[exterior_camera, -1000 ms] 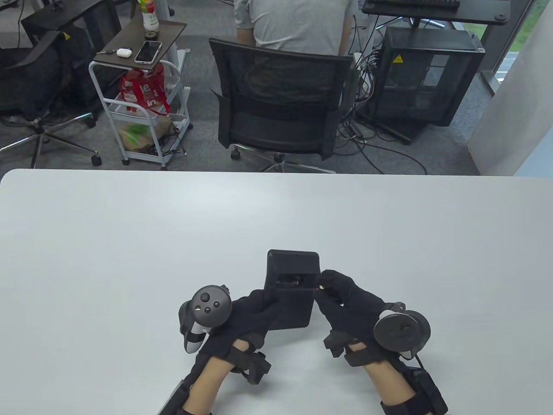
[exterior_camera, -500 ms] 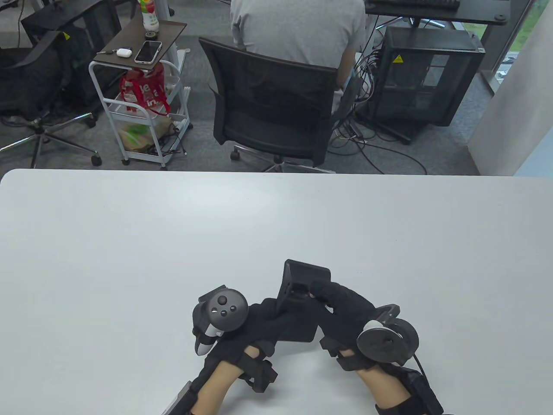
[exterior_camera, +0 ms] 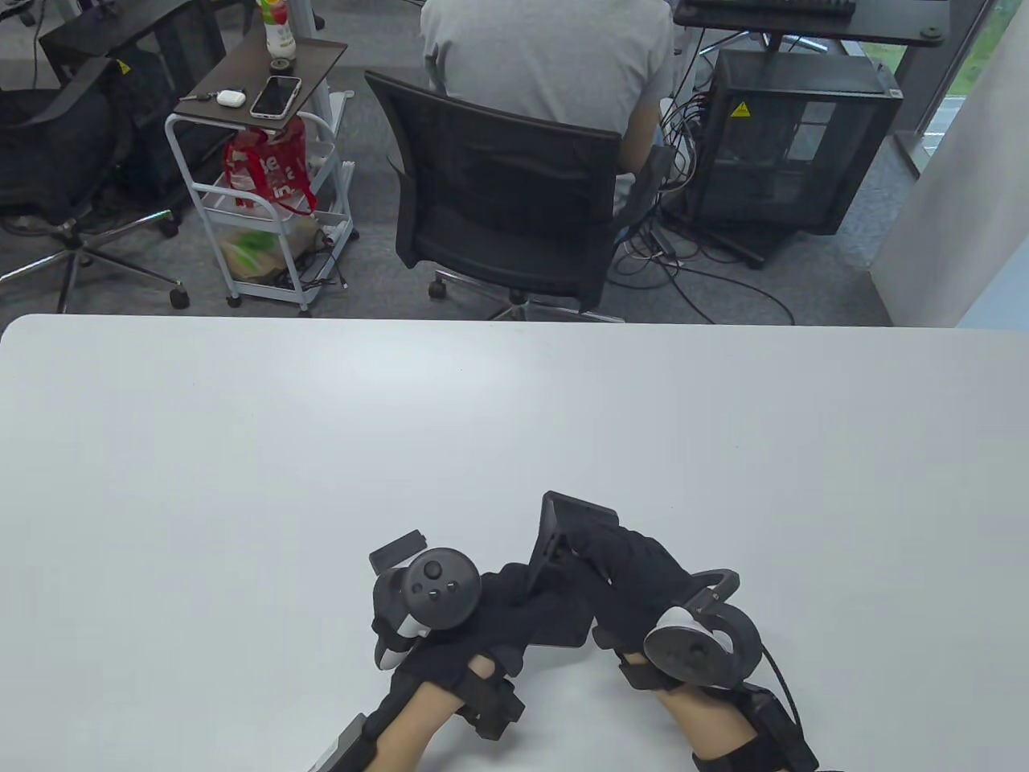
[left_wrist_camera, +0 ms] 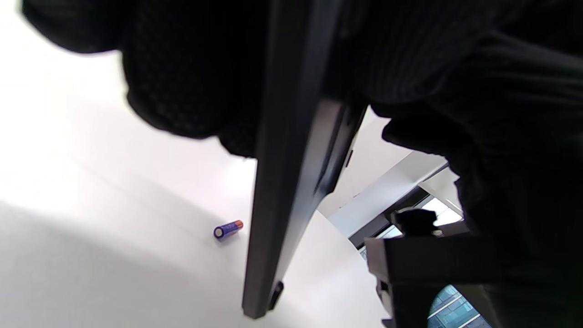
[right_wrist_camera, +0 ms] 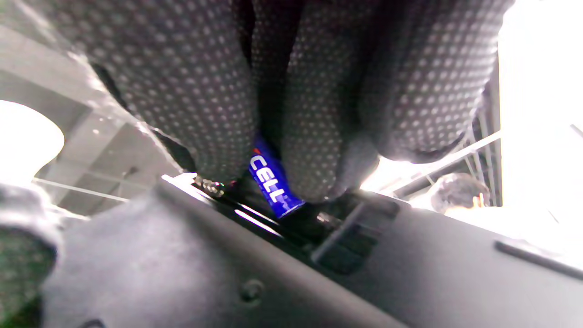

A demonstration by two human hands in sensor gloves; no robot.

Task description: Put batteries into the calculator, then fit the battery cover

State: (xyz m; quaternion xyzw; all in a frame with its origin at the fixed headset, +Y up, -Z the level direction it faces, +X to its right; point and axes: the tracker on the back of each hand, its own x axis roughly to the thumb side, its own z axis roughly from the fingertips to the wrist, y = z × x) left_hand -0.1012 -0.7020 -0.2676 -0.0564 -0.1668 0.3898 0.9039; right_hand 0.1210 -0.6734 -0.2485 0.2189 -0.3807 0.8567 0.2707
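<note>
The black calculator (exterior_camera: 563, 555) is tilted up on its side edge, back facing right. My left hand (exterior_camera: 514, 595) grips its lower part from the left. My right hand (exterior_camera: 603, 551) lies over the open battery compartment. In the right wrist view its fingers (right_wrist_camera: 319, 150) pinch a blue battery (right_wrist_camera: 272, 184) with its lower end in the compartment (right_wrist_camera: 337, 246), beside a spring contact (right_wrist_camera: 207, 186). In the left wrist view the calculator (left_wrist_camera: 291, 182) shows edge-on, and a second blue battery with an orange end (left_wrist_camera: 228, 229) lies loose on the table.
A small flat black piece (exterior_camera: 396, 549), possibly the battery cover, lies on the white table (exterior_camera: 241, 450) just left of my left hand. Beyond the table's far edge a person sits on an office chair (exterior_camera: 498, 201), with a cart (exterior_camera: 257, 161) to the left.
The calculator has tipped from lying flat up onto its side edge and shifted right. Both hands moved right with it. My right hand has moved from beside the compartment to over it.
</note>
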